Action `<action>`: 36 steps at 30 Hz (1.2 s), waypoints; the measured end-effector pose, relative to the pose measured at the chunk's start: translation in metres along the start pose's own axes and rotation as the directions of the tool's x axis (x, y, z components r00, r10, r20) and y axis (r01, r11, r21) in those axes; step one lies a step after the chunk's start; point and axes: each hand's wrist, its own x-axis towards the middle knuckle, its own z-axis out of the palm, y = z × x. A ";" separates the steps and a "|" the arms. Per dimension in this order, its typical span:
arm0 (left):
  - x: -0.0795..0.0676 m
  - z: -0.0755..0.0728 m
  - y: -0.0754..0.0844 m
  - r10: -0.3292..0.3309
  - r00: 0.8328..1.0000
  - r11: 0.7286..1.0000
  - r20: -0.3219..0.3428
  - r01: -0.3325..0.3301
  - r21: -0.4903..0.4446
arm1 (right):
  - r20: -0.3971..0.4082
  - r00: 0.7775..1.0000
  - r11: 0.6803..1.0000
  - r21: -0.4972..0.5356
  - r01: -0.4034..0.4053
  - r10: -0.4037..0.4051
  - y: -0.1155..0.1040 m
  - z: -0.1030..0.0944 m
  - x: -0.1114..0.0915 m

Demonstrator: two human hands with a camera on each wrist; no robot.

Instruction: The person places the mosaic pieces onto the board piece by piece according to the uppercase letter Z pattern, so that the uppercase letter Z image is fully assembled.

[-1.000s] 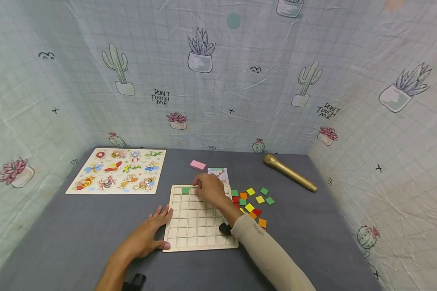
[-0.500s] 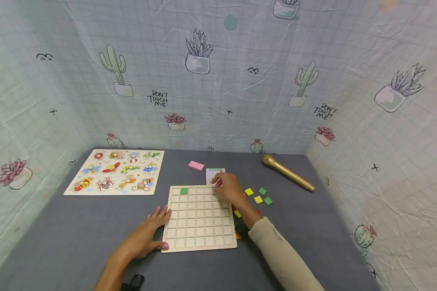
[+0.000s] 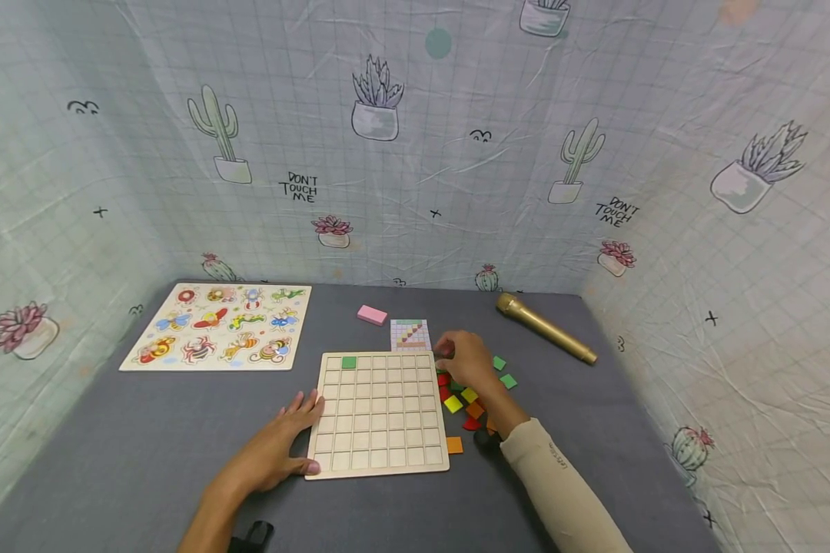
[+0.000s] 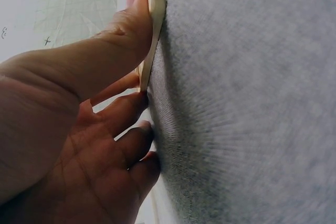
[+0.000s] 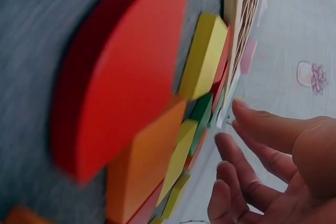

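A wooden grid board [image 3: 380, 415] lies on the grey table with one green square tile [image 3: 349, 362] in its top row. My left hand [image 3: 280, 442] rests along the board's left edge; in the left wrist view its thumb [image 4: 118, 35] touches the rim. Over the upper part of a pile of coloured tiles, right of the board, hovers my right hand [image 3: 472, 359]. In the right wrist view nothing shows between its thumb and fingers. Yellow [image 3: 453, 404], orange [image 3: 454, 445] and red [image 5: 131, 61] pieces lie below it; the hand hides some tiles.
Behind the board lies a pattern card [image 3: 410, 335], with a pink block [image 3: 372, 315] to its left. An insect puzzle board [image 3: 217, 326] occupies the back left. A gold microphone [image 3: 546, 329] lies at the back right. A patterned cloth [image 3: 401, 177] hangs behind the table.
My right hand has moved right from over the board's top row, past the pattern card, to above the loose tiles. My left hand stays at the board's left edge.
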 end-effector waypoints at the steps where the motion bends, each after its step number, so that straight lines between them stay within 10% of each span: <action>1: 0.000 0.000 0.000 0.000 1.000 1.000 0.000 0.000 0.000 | 0.001 1.000 1.000 -0.013 -0.004 0.004 0.002 -0.001 0.000; 18: -0.001 -0.001 0.003 -0.007 1.000 1.000 0.004 0.007 0.000 | 0.047 0.998 0.999 -0.033 -0.031 0.033 0.010 -0.001 0.002; 36: 0.001 -0.002 0.005 -0.032 0.999 0.999 0.023 0.032 -0.013 | -0.090 0.996 1.000 -0.009 0.022 -0.022 -0.016 0.001 0.006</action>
